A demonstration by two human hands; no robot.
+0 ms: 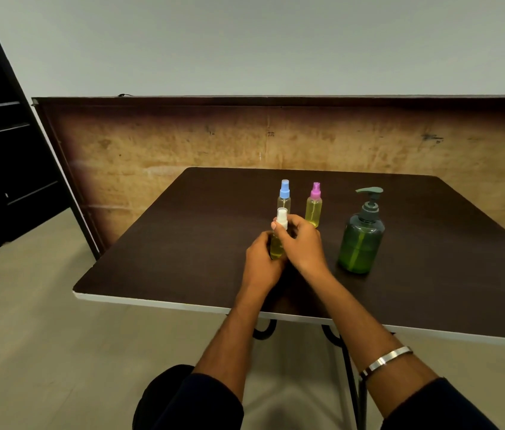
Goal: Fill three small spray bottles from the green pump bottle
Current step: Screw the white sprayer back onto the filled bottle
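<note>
A small spray bottle with a white cap (pixel 278 243) holds yellow liquid and stands near the middle of the dark table (pixel 183 243). My left hand (pixel 262 262) grips its body. My right hand (pixel 300 243) pinches the white cap at the top. Behind it stand a blue-capped spray bottle (pixel 284 198) and a pink-capped spray bottle (pixel 313 206), both with yellow liquid. The green pump bottle (pixel 360 240) stands upright to the right of my hands, pump fitted.
The table's white front edge (pixel 167 304) runs below my wrists. A large brown board (pixel 183 144) leans against the wall behind the table. A dark shelf unit (pixel 3 150) stands at the left. Black trousers and grey floor lie below.
</note>
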